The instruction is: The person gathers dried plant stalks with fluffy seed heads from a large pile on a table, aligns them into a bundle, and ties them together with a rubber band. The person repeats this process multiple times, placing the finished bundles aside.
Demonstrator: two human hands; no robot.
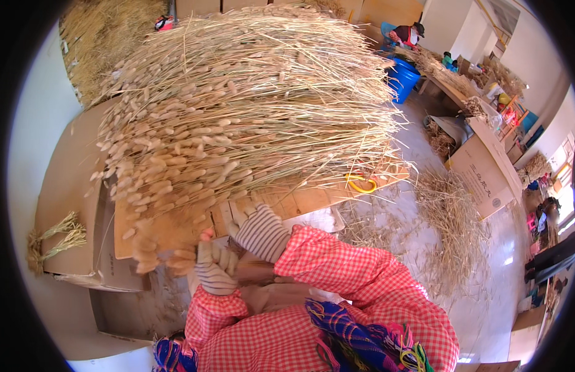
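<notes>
A large heap of dried bunny-tail grass stems covers a wooden table, fluffy heads to the left and cut ends to the right. My left hand, in a striped glove, is closed at the table's near edge around a small bunch of bunny-tail heads, which is blurred. My right hand, in a striped glove, is just right of it, near the edge; whether its fingers hold stems is not plain. Yellow-handled scissors lie at the heap's near right corner.
A cardboard box stands left, with small tied bunches on it. Stem scraps litter the floor at right, near another cardboard box. A blue bucket stands beyond the table. A person works at a far table; more people are at far right.
</notes>
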